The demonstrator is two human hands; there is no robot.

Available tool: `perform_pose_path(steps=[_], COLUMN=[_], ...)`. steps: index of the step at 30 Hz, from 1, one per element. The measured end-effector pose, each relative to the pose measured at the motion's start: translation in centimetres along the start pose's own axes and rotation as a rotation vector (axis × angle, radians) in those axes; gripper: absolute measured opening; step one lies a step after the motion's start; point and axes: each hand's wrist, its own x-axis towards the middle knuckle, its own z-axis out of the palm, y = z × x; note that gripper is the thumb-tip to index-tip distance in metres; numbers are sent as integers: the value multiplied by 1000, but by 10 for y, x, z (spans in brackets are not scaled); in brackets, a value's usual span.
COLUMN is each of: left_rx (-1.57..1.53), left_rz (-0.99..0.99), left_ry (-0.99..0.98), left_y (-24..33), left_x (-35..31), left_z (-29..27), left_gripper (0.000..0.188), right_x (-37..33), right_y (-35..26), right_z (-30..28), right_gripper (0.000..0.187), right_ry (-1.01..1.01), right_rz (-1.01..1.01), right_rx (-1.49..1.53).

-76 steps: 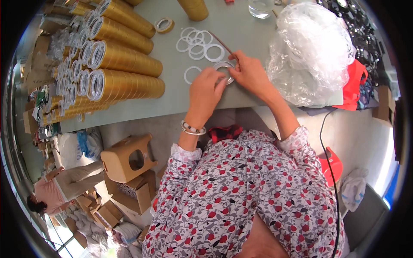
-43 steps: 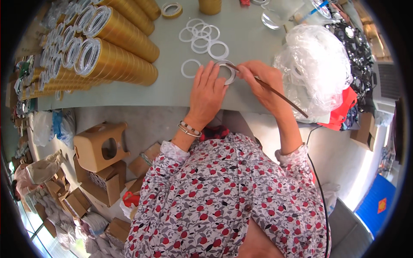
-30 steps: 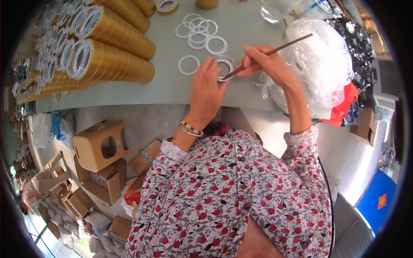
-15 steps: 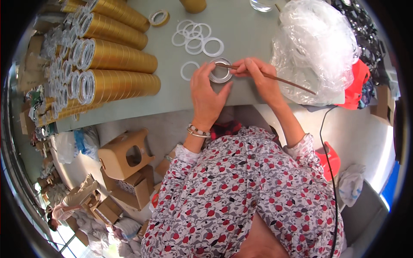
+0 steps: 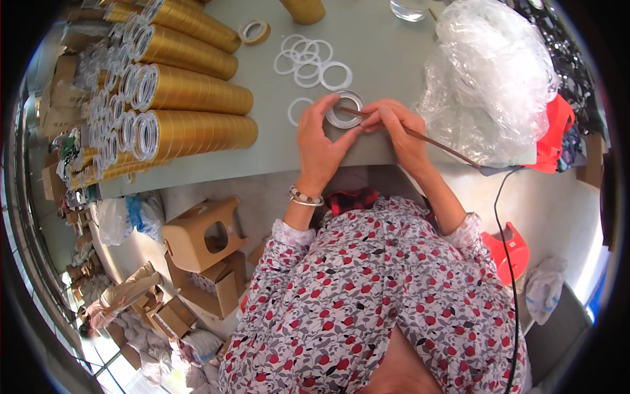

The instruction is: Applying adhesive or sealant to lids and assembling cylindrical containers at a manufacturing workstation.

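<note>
My left hand point(image 5: 319, 146) curves around a round, silver-rimmed ring piece point(image 5: 355, 121) lying on the table, its fingers and thumb at the ring's edge. In my right hand point(image 5: 401, 131) is a thin brown stick point(image 5: 441, 145), pinched between thumb and fingers. The stick's tip reaches inside the ring piece, close to my left fingers. A loose white flat ring point(image 5: 293, 117) lies just left of the piece, partly behind my left hand. Beyond it is an overlapping group of several white flat rings point(image 5: 308, 60).
Long stacks of gold-sided rings point(image 5: 197, 134) lie along the table's left side. One single gold ring point(image 5: 254, 31) and a gold cylinder point(image 5: 305, 10) are farther back. A heap of clear plastic bags point(image 5: 485, 79) sits at right, beside a red bag point(image 5: 556, 134). Cardboard boxes point(image 5: 203, 233) stand below left.
The whole view has shifted slightly, moving the table's things rightward. My left thumb has come in nearer the ring piece and my right hand. The stick stays in my right hand.
</note>
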Motion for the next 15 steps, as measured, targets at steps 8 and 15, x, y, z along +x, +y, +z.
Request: perform_pose_path(steps=[8,15], left_rx=[108,181], left_rz=[44,136], left_ry=[14,-35], left_y=[3,-2], left_x=[0,6], left_z=[-3,-7], left_gripper=[68,68], right_x=[2,4], right_y=[-4,0], right_z=[4,6], right_gripper=[33,31], right_ry=[41,59], right_rz=[-58,-73], right_rx=[-57,-31])
